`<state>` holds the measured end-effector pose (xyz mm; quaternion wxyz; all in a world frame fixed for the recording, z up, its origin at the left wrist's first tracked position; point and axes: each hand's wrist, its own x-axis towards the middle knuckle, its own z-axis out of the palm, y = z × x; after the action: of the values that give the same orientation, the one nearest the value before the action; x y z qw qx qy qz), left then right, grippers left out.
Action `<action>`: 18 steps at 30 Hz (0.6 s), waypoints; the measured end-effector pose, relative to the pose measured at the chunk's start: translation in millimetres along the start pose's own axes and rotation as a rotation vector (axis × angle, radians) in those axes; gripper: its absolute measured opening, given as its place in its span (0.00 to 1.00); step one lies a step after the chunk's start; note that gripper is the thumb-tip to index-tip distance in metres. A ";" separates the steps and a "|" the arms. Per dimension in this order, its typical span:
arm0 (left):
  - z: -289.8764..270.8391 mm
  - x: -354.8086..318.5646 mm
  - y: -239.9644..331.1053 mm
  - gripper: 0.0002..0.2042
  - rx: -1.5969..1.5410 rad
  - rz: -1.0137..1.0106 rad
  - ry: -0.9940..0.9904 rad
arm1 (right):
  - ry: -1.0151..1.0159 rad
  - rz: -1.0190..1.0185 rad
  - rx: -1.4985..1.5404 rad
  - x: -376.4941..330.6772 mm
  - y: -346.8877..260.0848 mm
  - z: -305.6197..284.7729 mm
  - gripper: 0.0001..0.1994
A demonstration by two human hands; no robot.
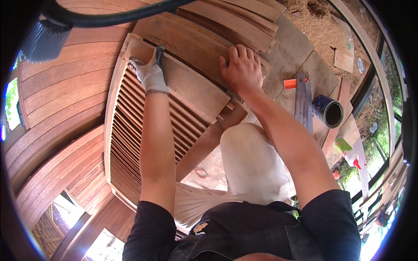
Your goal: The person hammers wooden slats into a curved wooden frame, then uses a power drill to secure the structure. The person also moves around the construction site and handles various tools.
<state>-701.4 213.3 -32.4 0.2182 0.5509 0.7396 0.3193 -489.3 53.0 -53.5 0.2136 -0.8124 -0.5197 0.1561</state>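
A slatted wooden panel [143,126], like a louvred shutter, stands in front of me with rows of thin parallel slats. Along its far end runs a wide wooden board [191,85]. My left hand [150,71], in a grey glove with dark fingertips, grips this board across its width near the left end, thumb over one edge and fingers toward the slats. Beyond it lies a darker wooden plank [183,43]. My bare right hand [244,69] rests on the plank's right part, palm down, with the thumb apart and nothing visible in it.
On the right are a handsaw [302,102], an open dark blue can [327,111], and a white-green glue bottle [349,153] with a red cap. More planks [230,21] lie at the far side, beside sawdust [307,24]. Curved-looking wooden boarding [65,87] stands at left.
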 end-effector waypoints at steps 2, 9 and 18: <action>-0.1 -1.3 1.5 0.60 -0.014 -0.010 -0.020 | 0.006 0.008 0.000 0.0 -0.2 -0.2 0.19; -2.1 6.0 -9.9 0.59 -0.036 0.024 -0.020 | 0.017 -0.013 -0.003 -0.4 -1.6 2.2 0.19; -0.9 12.5 -19.3 0.60 -0.064 0.014 -0.031 | 0.069 -0.048 -0.018 -1.9 -0.7 5.3 0.20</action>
<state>-718.7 221.4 -45.2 0.2448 0.5535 0.7218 0.3357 -493.1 52.6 -57.6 0.2277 -0.8065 -0.5326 0.1183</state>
